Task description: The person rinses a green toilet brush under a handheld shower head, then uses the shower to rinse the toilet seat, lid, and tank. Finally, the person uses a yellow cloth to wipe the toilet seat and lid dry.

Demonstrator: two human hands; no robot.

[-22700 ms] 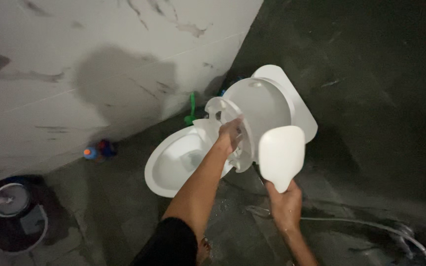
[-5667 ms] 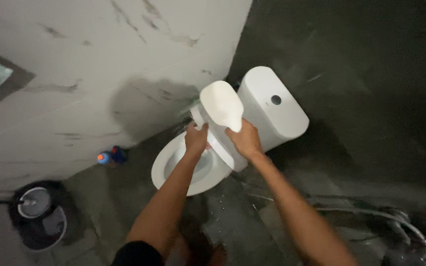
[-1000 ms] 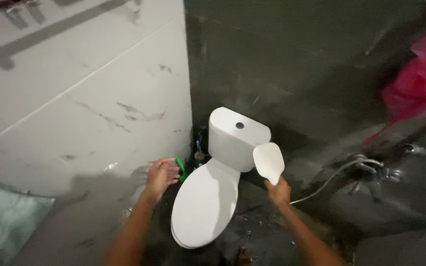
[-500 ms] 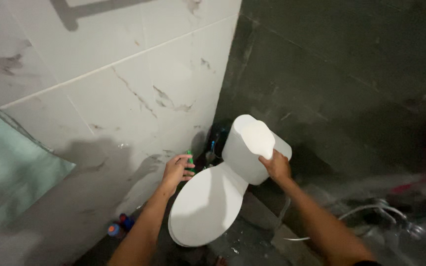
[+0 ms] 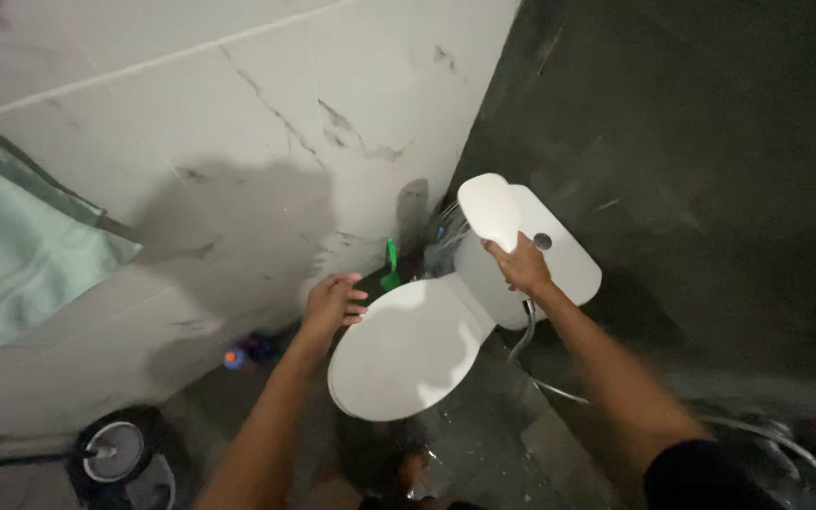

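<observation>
Two hands (image 5: 332, 302), one shower head (image 5: 488, 210), one toilet (image 5: 408, 348).

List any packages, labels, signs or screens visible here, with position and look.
Small bottle: on the floor at the foot of the marble wall, left of the toilet; dark blue body, orange cap, blurred.
Green object: in the corner behind the toilet lid; slim, bright green, kind unclear.
No signs or screens.

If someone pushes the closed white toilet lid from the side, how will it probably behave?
The toilet lid looks like thin, rigid plastic, so it is probably light and stiff. Its glossy surface, with the floor below wet, suggests a slippery touch. It lies flat and joins at the tank end, so it likely only wobbles.
</observation>
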